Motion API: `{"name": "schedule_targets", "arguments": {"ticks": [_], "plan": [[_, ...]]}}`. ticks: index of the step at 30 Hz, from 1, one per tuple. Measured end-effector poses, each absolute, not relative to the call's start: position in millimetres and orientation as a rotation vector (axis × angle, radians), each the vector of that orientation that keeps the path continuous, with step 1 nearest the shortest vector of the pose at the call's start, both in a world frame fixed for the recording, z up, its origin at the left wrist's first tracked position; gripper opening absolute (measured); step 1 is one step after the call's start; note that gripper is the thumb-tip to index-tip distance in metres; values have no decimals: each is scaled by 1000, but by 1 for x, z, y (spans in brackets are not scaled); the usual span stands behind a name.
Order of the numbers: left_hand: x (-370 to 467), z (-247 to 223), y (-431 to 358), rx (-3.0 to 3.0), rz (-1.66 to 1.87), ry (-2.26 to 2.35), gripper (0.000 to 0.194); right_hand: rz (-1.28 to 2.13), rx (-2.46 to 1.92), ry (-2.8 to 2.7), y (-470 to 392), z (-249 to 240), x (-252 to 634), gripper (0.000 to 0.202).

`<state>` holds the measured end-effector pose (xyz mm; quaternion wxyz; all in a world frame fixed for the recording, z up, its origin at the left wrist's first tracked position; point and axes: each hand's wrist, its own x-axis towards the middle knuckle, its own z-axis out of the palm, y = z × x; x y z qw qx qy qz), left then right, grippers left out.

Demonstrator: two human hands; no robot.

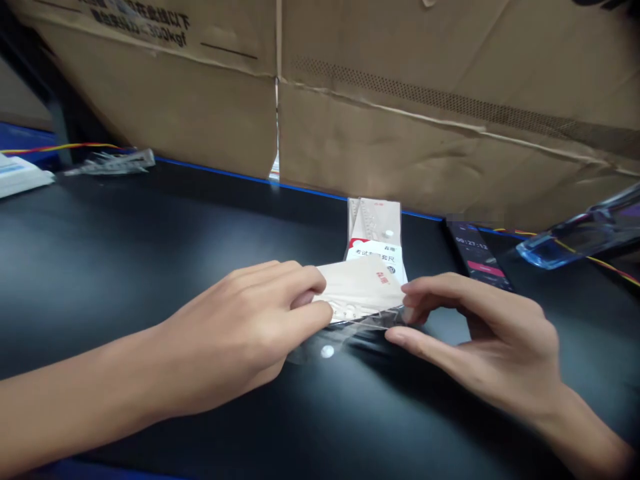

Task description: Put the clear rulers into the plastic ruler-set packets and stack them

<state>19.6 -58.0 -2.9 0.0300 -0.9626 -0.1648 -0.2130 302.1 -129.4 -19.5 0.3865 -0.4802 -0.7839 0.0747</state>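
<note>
My left hand (265,313) is closed, pinching the left end of an off-white card sleeve (350,283) with red lettering. Around and below the sleeve lies a clear plastic pouch (313,350), a round white snap on its flap. At the pouch's right end, my right hand (480,347) has curled fingers and a thumb at its edge, with a gap between thumb and forefinger. Just behind are packed ruler sets (377,220) in clear pouches, with a white label in Chinese print; the held sleeve partly covers them.
A phone (473,250) showing a timer lies right of the packets. Beyond it is a clear bluish bottle (555,243). Crumpled clear plastic (117,162) and a white packet (23,175) are at the far left. Cardboard (200,107) walls the back of the black table (125,260).
</note>
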Motion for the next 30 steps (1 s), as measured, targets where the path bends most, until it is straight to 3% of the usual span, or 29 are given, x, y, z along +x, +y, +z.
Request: {"name": "schedule_targets", "arguments": {"ticks": [5,11,18,26,30], "plan": [[20,-2,-58,-2939,-651,-504,39,183,-1167,-2145,-130,-16,298,26],[21,-1,-58,-2947,-612,-499,38,214,-1203,-2083,-134,-19,300,32],[22,0,-58,-2940,-642,-451,43,484,-1342,-1817,-129,-23,300,43],[21,0,-58,-2931,-598,-485,44,178,-1361,-1957,-124,-22,306,21],[21,1,-58,-2942,-633,-479,44,217,-1312,-2075,-124,-19,306,16]]}}
